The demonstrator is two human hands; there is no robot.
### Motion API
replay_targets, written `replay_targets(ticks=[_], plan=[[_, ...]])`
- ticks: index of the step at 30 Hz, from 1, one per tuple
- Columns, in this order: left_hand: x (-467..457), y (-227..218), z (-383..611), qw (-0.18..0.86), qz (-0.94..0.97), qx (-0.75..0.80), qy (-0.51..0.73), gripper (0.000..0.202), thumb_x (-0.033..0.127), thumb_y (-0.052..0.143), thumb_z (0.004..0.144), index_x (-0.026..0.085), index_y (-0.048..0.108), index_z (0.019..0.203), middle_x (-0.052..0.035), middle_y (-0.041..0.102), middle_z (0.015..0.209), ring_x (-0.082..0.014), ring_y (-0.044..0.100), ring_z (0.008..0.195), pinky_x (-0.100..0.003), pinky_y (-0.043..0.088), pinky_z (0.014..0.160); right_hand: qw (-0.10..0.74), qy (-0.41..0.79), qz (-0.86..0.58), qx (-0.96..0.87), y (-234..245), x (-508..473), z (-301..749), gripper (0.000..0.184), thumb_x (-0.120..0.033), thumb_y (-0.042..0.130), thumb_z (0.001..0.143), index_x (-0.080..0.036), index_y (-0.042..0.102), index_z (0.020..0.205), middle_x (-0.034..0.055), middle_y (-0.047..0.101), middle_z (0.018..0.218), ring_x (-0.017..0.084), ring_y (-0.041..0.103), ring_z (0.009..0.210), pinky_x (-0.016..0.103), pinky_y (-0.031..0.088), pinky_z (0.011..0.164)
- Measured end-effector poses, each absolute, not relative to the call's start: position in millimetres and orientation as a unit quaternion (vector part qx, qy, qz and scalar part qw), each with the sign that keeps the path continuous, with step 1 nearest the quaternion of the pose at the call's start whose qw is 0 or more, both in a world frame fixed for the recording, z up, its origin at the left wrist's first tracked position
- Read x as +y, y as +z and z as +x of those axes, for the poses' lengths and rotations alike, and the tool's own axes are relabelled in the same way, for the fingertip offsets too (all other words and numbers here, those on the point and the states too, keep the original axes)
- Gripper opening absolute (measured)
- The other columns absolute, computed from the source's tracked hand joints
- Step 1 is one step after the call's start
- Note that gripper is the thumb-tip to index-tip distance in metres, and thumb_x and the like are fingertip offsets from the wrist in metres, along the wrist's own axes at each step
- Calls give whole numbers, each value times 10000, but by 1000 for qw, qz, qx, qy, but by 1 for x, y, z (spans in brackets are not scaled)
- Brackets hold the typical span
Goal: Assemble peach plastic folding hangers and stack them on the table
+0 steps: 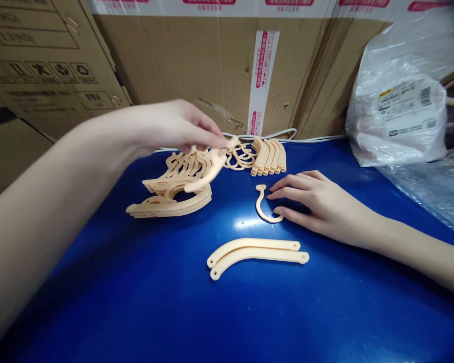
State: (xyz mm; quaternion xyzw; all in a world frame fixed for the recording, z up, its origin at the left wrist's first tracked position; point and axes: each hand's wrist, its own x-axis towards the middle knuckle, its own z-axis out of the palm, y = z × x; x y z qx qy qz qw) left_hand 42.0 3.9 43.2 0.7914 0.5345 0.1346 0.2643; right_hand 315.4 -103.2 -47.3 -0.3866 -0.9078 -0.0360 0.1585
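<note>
My left hand (196,126) pinches a cream plastic curved piece (212,169), held up at a slant above the stacked parts. Below it lies a stack of curved cream pieces (170,204) with a rounded opening. My right hand (306,201) rests on the table with its fingers spread. Its fingertips touch or nearly touch the end of a cream hook (260,204), which lies flat. Closer to me, two bent cream arms (257,250) with holes at their ends lie side by side.
Along the back are a row of bent arms (269,156), a heap of hooks (240,157) and more curved pieces (189,162). A white cable (318,139) runs behind them on the blue table (227,317). Cardboard boxes (196,65) and a plastic-wrapped bundle (401,111) border it.
</note>
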Motion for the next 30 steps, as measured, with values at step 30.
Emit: replay_targets(ticks=[30], plan=[[-28,11,81,90,864,492,-53,276,482,641,805,256,758,913,5,758,885,-188,641,769,-274,359,625,150,-29,-398,-905,-47,-108,315,270,-346,495,1010,-201,674,1153,86,688,1192,234,657,1057,431,396,966]])
